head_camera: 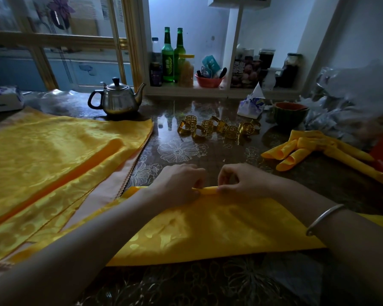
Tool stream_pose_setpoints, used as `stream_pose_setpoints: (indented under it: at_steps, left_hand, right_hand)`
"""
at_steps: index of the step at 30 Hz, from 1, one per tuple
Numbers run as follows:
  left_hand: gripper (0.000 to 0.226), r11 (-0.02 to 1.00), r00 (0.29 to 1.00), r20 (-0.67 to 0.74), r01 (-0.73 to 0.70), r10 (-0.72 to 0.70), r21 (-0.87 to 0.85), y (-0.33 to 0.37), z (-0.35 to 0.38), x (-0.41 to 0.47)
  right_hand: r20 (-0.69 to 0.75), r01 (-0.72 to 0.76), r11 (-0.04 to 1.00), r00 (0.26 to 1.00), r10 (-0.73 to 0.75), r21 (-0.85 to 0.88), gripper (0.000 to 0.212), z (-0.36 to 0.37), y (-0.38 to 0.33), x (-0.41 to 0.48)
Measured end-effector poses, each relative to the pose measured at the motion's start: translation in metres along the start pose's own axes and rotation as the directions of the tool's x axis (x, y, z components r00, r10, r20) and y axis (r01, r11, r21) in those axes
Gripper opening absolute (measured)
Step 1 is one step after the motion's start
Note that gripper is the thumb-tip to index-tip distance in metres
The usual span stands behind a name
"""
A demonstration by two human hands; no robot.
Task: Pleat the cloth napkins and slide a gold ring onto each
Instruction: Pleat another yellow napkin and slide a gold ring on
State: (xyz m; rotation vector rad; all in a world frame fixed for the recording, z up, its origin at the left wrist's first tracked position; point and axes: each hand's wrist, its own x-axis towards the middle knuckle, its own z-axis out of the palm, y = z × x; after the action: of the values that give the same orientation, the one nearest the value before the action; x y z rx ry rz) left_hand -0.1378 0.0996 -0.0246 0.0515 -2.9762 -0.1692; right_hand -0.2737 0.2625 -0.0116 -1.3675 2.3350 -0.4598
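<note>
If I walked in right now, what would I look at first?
Probably the shiny yellow napkin in front, where the left hand and right hand pinch its far edge into a fold. Just beyond them a cluster of gold rings glints, and a silver teapot sits at the back left.

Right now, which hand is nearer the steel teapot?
Left. The left hand pinches the yellow napkin, nearer the camera and right of the steel teapot; the right hand pinches the same fold farther right.

Yellow napkin flat; gold rings clustered beyond.
</note>
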Motion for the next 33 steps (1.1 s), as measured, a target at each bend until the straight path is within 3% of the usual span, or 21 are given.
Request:
stream_pose_setpoints:
  at_steps: [4, 10, 13, 18, 25, 28, 33]
  left_hand:
    - [0.013, 0.970, 0.996, 0.041, 0.082, -0.075, -0.227, -0.003, -0.001, -0.002]
    - [0.019, 0.941, 0.978, 0.081, 0.206, -0.191, -0.267, -0.008, 0.000, 0.001]
    - [0.027, 0.939, 0.970, 0.118, 0.236, -0.213, -0.249, -0.008, -0.003, 0.001]
    - [0.021, 0.952, 0.969, 0.169, 0.216, -0.182, -0.216, -0.002, -0.008, -0.002]
    - [0.018, 0.998, 0.997, 0.058, 0.057, -0.056, -0.025, 0.018, -0.011, -0.018]
    - [0.019, 0.986, 0.994, 0.089, 0.076, -0.064, -0.145, 0.017, -0.006, -0.021]
    - [0.009, 0.895, 0.958, 0.214, 0.258, -0.189, -0.364, 0.009, -0.007, -0.021]
  right_hand:
    - [0.001, 0.004, 0.999, 1.000, -0.004, 0.040, 0.018, 0.000, 0.003, -0.002]
    - [0.003, 0.009, 0.999, 1.000, -0.009, -0.037, 0.025, 0.001, -0.002, -0.004]
    - [-0.005, 0.010, 0.994, 1.000, -0.011, -0.113, 0.023, 0.000, -0.005, -0.004]
    - [-0.010, 0.007, 0.980, 1.000, -0.009, -0.200, 0.020, 0.001, -0.010, -0.006]
    - [0.035, 0.011, 1.000, 0.999, -0.010, -0.026, 0.021, 0.003, -0.007, -0.017]
    - [0.019, 0.003, 0.999, 1.000, -0.004, 0.032, 0.017, 0.005, -0.003, -0.022]
    - [-0.016, -0.007, 1.000, 1.000, 0.008, 0.026, 0.020, 0.010, -0.002, -0.025]
